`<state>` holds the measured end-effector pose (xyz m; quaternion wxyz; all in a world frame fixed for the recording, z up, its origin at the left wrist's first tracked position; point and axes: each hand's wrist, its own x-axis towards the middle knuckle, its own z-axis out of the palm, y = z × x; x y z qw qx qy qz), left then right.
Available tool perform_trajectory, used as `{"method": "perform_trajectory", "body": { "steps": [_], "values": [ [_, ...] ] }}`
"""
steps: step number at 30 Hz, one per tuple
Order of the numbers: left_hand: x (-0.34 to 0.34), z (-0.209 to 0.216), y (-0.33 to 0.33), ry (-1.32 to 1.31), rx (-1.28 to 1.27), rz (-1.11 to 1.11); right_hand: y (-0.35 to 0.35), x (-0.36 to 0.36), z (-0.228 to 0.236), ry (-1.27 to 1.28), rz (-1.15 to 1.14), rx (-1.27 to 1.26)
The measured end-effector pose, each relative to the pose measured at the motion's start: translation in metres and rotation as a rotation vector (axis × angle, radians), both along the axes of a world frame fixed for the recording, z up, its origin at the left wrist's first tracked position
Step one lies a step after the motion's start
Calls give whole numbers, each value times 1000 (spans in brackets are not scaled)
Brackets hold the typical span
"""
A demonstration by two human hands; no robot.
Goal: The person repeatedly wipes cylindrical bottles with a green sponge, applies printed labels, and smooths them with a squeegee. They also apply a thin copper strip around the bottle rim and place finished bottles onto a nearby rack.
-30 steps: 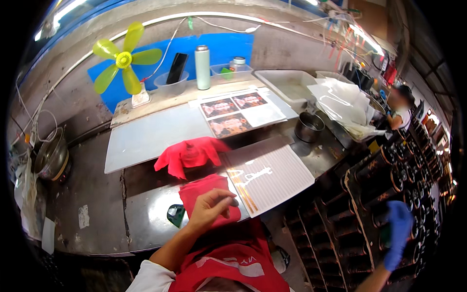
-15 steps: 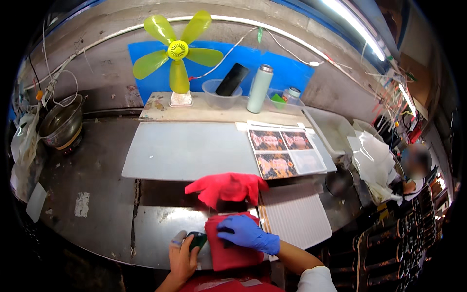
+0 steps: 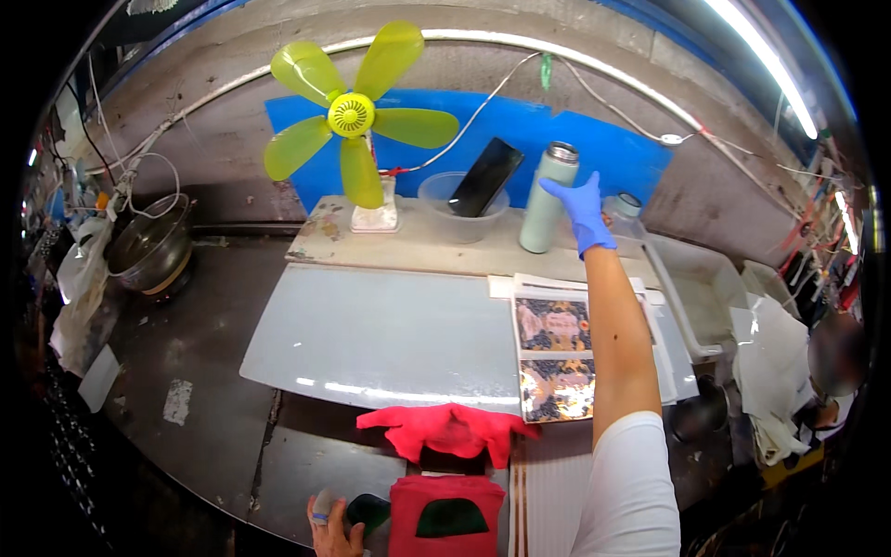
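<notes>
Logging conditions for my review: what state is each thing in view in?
Fan: blades sharp, apparently still
Tube light: lit
Phone: screen dark, leaning in clear bowl
Flask: standing
Red cloth: folded, dark green piece on top
Right hand: gloved, spread open
Left hand: grip unclear

Head view, one: wide fisheye, left of a side-by-side pair, worn on the head; upright, unmirrored. From my remote station I look over the counter (image 3: 223, 320) from above its near side, facing forward and down toward the wall (image 3: 223, 167). Nearest, at the lower edge: the left hand (image 3: 336, 531), partly cut off, and the right sleeve (image 3: 631, 492). Farther out: the yellow-green fan (image 3: 351, 115), upper left of centre. Rim: dark surround; the white pipe (image 3: 520, 40) bends into an arch across the top.
</notes>
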<state>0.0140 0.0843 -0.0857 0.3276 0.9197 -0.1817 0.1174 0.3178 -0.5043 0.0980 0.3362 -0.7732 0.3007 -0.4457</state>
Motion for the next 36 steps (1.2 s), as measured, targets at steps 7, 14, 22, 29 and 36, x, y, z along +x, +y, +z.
{"method": "perform_trajectory", "body": {
  "steps": [7, 14, 22, 29, 36],
  "values": [
    [3, 29, -6, -70, 51, -150, 7, 17, -19, -186, 344, 141],
    [-2, 27, -6, -113, 7, -179, 87, -95, 38, -215, 561, 17],
    [0, 43, -8, -232, 24, -158, 220, -270, 81, 44, 722, -185],
    [-2, 13, 2, -179, -78, -237, 286, -375, 91, 35, 1108, -26],
    [-5, 16, 4, -187, -96, -186, 314, -410, 105, 75, 1139, -308]
  ]
}}
